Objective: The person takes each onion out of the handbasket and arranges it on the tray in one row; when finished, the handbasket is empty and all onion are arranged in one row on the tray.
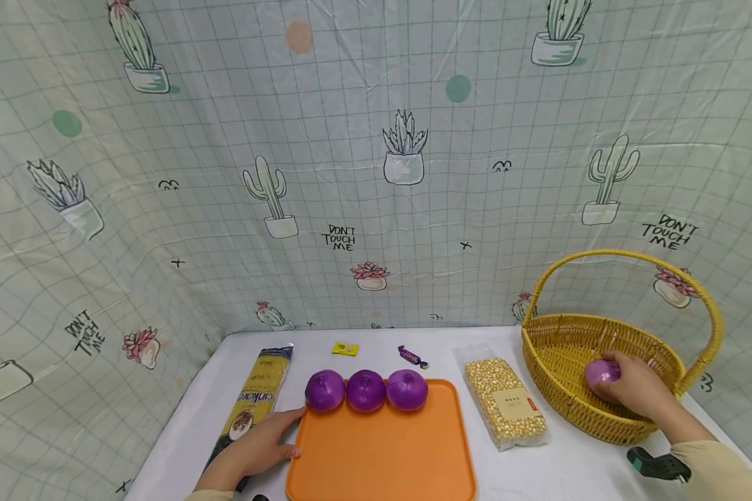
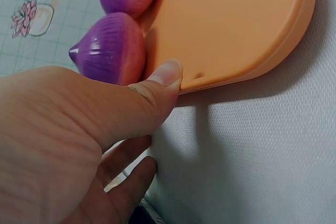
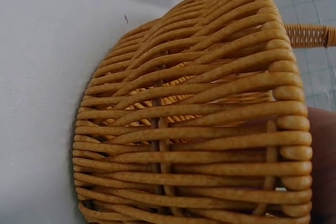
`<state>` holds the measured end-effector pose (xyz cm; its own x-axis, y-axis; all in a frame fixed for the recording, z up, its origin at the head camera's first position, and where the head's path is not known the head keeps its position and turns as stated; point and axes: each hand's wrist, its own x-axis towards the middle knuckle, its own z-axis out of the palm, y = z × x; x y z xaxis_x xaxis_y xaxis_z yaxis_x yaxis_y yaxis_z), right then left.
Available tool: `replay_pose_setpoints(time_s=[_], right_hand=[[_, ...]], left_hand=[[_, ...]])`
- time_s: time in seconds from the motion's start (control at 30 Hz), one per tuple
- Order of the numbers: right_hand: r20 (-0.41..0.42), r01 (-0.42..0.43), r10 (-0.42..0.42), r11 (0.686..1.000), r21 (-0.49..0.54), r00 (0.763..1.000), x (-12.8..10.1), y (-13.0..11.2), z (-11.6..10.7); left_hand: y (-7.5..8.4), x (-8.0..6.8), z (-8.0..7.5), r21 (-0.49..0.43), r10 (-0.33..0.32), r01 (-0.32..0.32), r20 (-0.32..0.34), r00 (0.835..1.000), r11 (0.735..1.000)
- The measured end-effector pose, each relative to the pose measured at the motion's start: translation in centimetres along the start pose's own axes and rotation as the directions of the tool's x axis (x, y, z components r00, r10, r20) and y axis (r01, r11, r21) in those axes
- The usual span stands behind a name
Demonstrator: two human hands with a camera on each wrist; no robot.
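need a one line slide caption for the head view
Right hand holds a purple onion inside the wicker basket while left hand steadies the orange tray.

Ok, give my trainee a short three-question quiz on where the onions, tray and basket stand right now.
1. How many round purple onions lie on the flat orange plastic tray?
2. True or false: the right hand holds a purple onion inside the yellow woven wicker basket.
3. What does the left hand touch: A tray edge, B clear bag of corn kernels, C basket?

Key: 1. three; 2. true; 3. A.
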<state>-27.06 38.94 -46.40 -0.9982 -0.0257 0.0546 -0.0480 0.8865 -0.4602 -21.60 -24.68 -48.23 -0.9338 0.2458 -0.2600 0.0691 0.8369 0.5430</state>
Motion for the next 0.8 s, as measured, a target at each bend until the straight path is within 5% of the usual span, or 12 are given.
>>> replay_pose_setpoints(time_s=[0.8], right_hand=[[-0.032,-0.006,0.005,0.999,-0.043,0.999,-0.25,0.09,0.41]], left_hand=[[0.24,0.06,0.2,-0.014,-0.002,0.002,-0.009,1.0,1.0]])
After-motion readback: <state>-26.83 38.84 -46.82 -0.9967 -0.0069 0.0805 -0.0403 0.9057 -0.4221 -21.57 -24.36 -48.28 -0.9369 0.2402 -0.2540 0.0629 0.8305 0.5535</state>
